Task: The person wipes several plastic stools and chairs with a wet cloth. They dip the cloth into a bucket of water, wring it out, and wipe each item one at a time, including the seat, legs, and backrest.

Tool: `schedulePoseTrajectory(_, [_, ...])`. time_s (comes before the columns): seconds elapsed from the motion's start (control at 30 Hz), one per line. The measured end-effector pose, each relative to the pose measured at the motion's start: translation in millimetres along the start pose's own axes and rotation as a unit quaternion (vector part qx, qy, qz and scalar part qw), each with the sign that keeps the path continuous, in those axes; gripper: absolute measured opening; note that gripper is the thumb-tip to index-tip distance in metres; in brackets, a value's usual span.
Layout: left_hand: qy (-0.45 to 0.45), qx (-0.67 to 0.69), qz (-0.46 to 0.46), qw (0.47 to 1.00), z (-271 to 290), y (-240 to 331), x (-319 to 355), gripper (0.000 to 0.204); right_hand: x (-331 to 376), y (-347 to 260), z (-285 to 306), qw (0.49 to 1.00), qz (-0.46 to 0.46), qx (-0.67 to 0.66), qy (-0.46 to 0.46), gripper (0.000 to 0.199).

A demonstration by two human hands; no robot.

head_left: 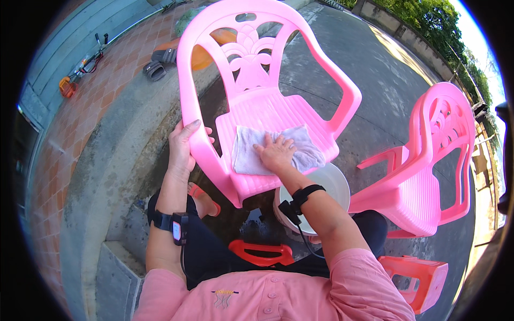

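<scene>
Wiping a chair seat: the left hand (182, 142) grips the pink chair (267, 107) by its armrest, steadying it, while the right hand (276, 152) lies open, palm down, pressing the cloth (305, 150) flat; firm, overlapping strokes likely clean best.

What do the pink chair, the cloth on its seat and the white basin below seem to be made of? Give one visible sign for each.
Pink chair: likely moulded plastic, glossy, with ribbed seat and cut-out back. Cloth: soft woven fabric, matt and greyish-white, wrinkling under the right hand. White basin: probably plastic, with a smooth, even rim; mostly hidden, so less sure. The left hand grips the chair's armrest.
</scene>
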State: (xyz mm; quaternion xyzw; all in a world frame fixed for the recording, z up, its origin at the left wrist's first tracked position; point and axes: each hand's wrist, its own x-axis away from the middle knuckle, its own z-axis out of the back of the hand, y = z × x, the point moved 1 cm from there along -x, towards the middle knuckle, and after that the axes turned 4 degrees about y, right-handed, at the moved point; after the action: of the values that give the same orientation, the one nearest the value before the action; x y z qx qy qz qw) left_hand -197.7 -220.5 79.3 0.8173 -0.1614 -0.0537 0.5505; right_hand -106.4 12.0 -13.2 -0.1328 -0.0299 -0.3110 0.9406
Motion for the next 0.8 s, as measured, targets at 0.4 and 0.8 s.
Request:
schedulePoseTrajectory(0.4, [-0.050, 0.112, 0.028, 0.992, -3, 0, -2, 0.046, -150, -40, -34, 0.963, 0.234, 0.101, 0.083, 0.072])
schedulePoseTrajectory(0.8, [-0.037, 0.102, 0.016, 0.994, -2, -3, -5, 0.043, -168, -63, -47, 0.996, 0.045, 0.038, 0.074, 0.081])
